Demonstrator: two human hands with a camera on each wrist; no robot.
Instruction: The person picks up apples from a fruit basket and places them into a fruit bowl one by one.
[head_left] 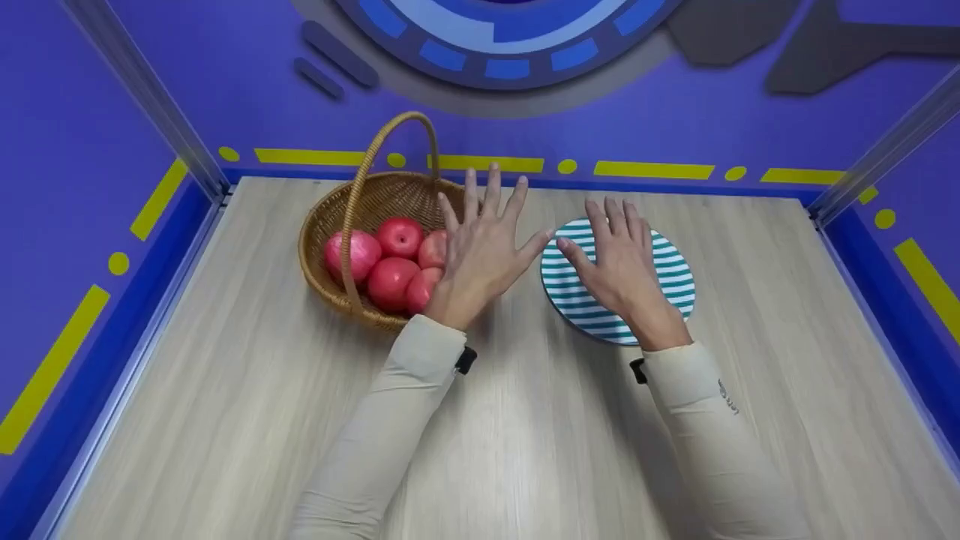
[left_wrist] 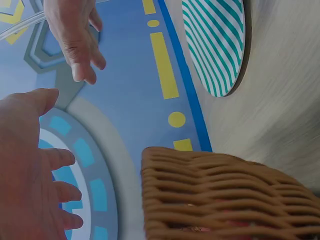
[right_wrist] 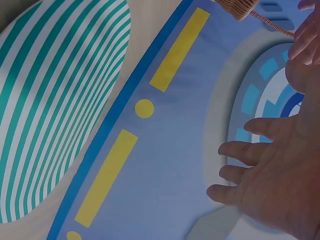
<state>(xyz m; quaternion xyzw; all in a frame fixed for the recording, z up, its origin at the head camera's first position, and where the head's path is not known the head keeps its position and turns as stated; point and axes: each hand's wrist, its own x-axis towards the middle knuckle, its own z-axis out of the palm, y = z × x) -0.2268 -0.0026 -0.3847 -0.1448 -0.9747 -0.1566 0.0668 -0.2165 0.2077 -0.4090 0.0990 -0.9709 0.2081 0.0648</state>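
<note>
My left hand (head_left: 484,251) hovers with spread fingers beside the right rim of a wicker basket (head_left: 322,289), partly covering it in the head view. Inside the basket lie several red round fruits (head_left: 394,281), which look like apples or pomegranates; some are hidden behind the hand. Over a round plate or mat with green and white stripes (head_left: 675,262) is my right hand (head_left: 619,270), its fingers extended. Both wrist views show the hands raised, holding nothing. The left wrist view shows the basket's woven side (left_wrist: 225,195) below and right of the hand.
A tall arched handle (head_left: 356,202) rises over the basket. Blue printed panels (head_left: 525,127) with yellow marks enclose the wooden table (head_left: 517,450) at the back and both sides. Metal posts (head_left: 150,90) stand at the corners.
</note>
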